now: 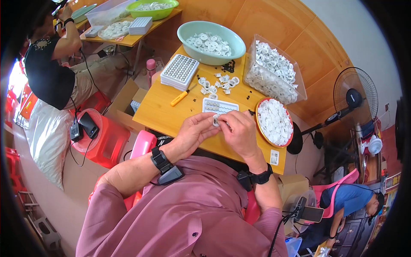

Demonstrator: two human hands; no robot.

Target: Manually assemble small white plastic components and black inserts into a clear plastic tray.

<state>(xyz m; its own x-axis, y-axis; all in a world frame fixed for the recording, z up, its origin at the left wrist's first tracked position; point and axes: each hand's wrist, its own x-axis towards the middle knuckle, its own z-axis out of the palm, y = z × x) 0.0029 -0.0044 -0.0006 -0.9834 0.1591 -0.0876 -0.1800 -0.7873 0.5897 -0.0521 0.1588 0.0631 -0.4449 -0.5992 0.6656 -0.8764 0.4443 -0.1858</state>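
together both hands, left hand (193, 130) and right hand (240, 130), pinch a small white ring (216, 120) above the wooden table (162, 113).

Two bowls (212, 43), one fan (355, 98)

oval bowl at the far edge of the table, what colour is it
Pale teal oval bowl, seen in the head view.

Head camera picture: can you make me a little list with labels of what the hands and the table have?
left hand: pinching a small white ring with the right hand
right hand: on the same ring
table: yellow wood
tray: white, just beyond the hands
round plate: full of white rings
bowl: pale green, holds rings
screwdriver: yellow handle, lying left of the tray
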